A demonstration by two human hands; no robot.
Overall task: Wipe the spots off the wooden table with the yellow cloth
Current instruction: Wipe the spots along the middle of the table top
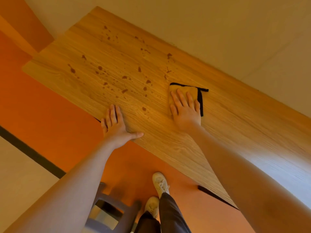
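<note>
The wooden tabletop runs as a long plank from 10 o'clock to 4 o'clock, its far long edge against a pale wall and its near long edge over the orange floor. The yellow cloth, black-trimmed and folded roughly square with no clear long axis, lies flat near the middle. The right hand presses it, fingers straight toward 11 o'clock. Brown spots scatter toward 10 o'clock. The left hand rests flat and released on the near edge. Bare tabletop stretches toward 4 o'clock.
</note>
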